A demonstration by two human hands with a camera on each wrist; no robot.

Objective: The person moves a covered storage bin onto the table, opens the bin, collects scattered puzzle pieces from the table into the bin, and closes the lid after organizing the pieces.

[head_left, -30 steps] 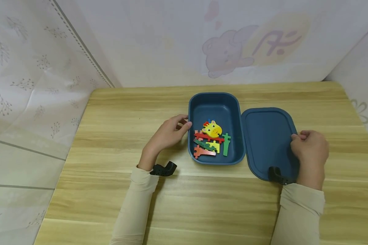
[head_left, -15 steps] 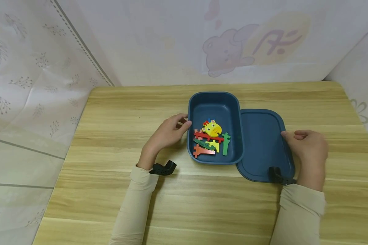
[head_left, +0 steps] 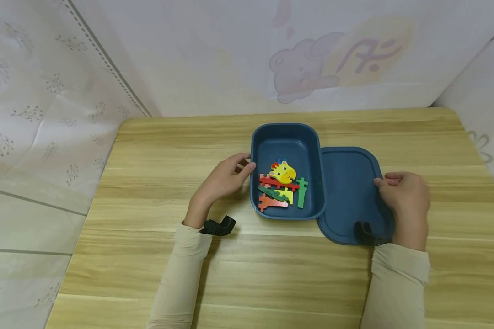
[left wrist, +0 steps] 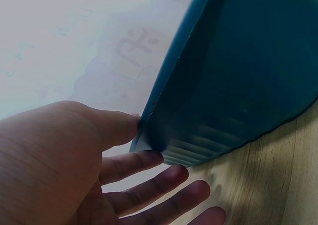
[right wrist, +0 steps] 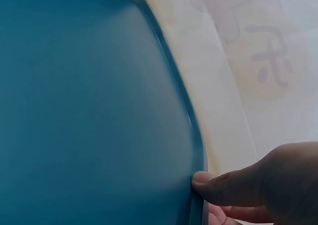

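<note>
- Blue plastic box (head_left: 289, 137), open, stands at centre of a wooden table (head_left: 156, 151); blue lid (head_left: 347, 192) lies flat at its 3 o'clock, the lid's left edge tucked under or against the box's right wall; which, I cannot tell.
- Contents: coloured puzzle pieces (head_left: 281, 189), loosely heaped toward the 6 o'clock end of the box, a yellow animal face on top.
- Left hand (head_left: 224, 180) at the box's 9 o'clock: thumb on the rim, fingers loosely spread under and against the outer wall, as the left wrist view shows.
- Right hand (head_left: 405, 196) at the lid's 3 o'clock: thumb and curled fingers pinch the lid's edge; the right wrist view shows the thumb tip (right wrist: 201, 178) on the rim.
- Risk, judged: the edge pinch is shallow, so a raised lid may slip or swing down.
- Risk, judged: a lid pushed toward 9 o'clock may shove the box, since the left hand's hold is light.
- Risk, judged: the top piece may catch a skewed lid.
</note>
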